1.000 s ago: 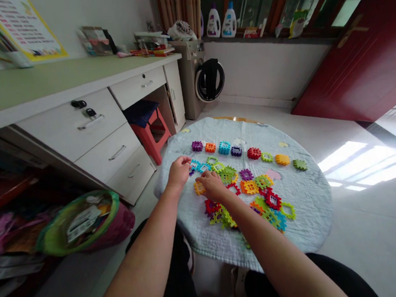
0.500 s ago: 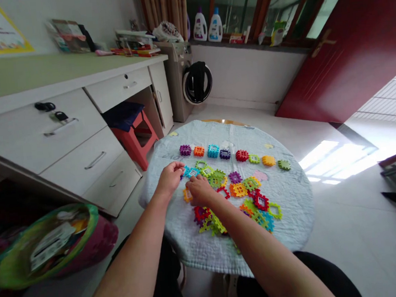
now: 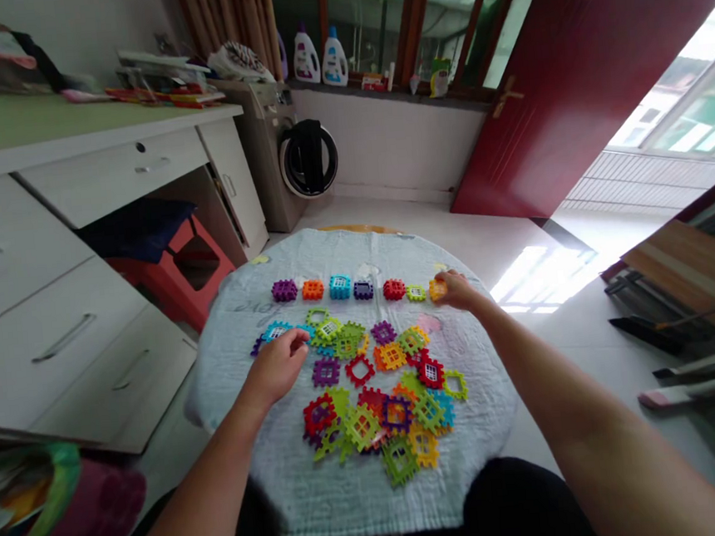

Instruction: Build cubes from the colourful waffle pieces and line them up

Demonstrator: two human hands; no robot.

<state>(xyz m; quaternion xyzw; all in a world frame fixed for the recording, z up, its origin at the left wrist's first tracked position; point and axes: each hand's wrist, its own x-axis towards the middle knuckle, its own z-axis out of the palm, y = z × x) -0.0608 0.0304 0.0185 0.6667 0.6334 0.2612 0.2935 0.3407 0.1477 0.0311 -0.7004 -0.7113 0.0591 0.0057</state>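
My right hand [image 3: 458,291] is at the right end of a row of small tile stacks, its fingers pinched on a yellow-orange square interlocking tile [image 3: 438,289]. Whether that tile touches a stack beneath it I cannot tell. My left hand [image 3: 278,365] hovers loosely curled over the left of the table, with no tile visible in it. Beside its fingertips lie blue tiles [image 3: 276,331] and a lime tile [image 3: 328,329]. Nearby are a purple tile [image 3: 326,372] and a red tile frame [image 3: 360,371]. A mixed pile, including a purple tile frame [image 3: 397,413], lies nearer me.
The round table has a pale blue cloth [image 3: 473,441]. Along its far side stand purple [image 3: 284,290], orange [image 3: 313,289], blue [image 3: 340,286] and red [image 3: 394,289] stacks. A red stool [image 3: 208,273] and white drawers [image 3: 63,335] are left; a bin [image 3: 71,501] is lower left.
My right hand has moved from the left of the table to the row's far right, carrying the yellow-orange tile. My left hand has drawn back slightly from the blue tiles. The view has turned right.
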